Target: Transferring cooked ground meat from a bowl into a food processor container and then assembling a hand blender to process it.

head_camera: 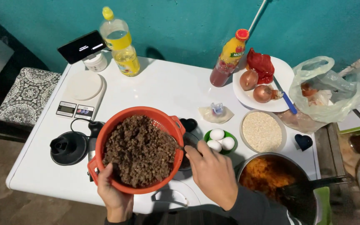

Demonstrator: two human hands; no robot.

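Round orange plastic colander (169, 125) of brown minced meat (140, 150).
My left hand (113, 196) gripped its rim; my right hand (213, 173), beside it, pinched a utensil; tilting could spill meat.

The white bench (167, 89) holds many things. A kitchen scale (81, 95) sits by the left edge, with an oil bottle (119, 43) at the back. A white plate (281, 81) of onions, a bowl of rice (263, 131) and a green bowl of eggs (220, 140) sit toward the right edge.
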